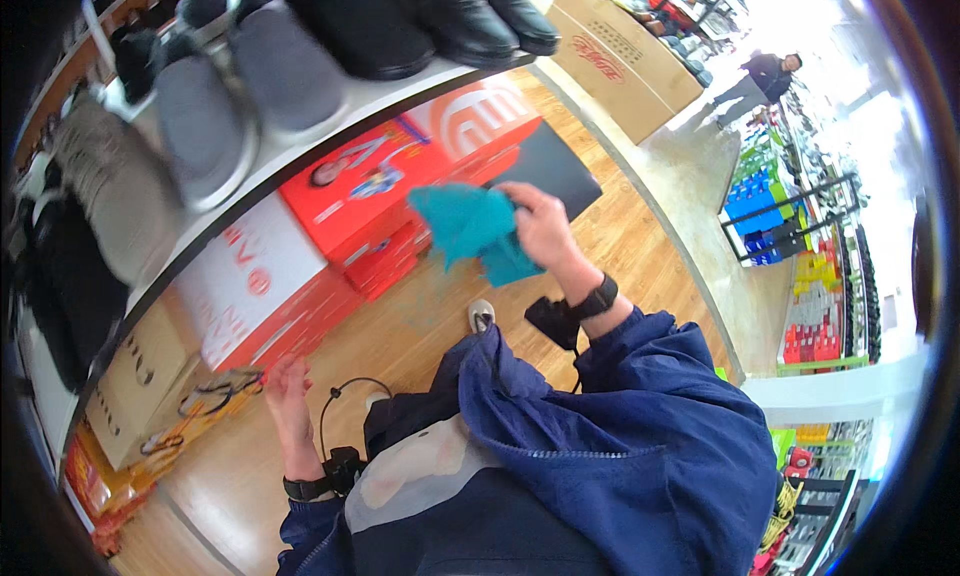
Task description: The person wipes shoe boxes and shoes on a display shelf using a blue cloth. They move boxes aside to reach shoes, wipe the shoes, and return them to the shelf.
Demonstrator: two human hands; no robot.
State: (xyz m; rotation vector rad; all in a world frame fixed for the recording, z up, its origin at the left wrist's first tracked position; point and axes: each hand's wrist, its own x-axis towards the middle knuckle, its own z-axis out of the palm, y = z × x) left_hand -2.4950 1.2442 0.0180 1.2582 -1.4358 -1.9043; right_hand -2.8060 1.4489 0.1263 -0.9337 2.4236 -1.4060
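My right hand (544,227) grips a teal cloth (469,219), which hangs loosely in front of the red shoe boxes. Motion blurs the cloth's edges. Lower on the left, my left hand (289,392) holds nothing, its fingers loosely bent and apart. It is nearest to a white-and-red shoe box (255,268) under the shelf. A red shoe box (360,178) with printed pictures lies between that box and the cloth. Both wrists wear black straps with small devices attached.
Above the boxes, a white shelf (277,152) with a dark edge carries grey and black shoes (289,62). A tan box (142,381) and orange packages (120,493) lie below left. A large carton (626,54) stands beyond. A person (765,80) is far off in the aisle.
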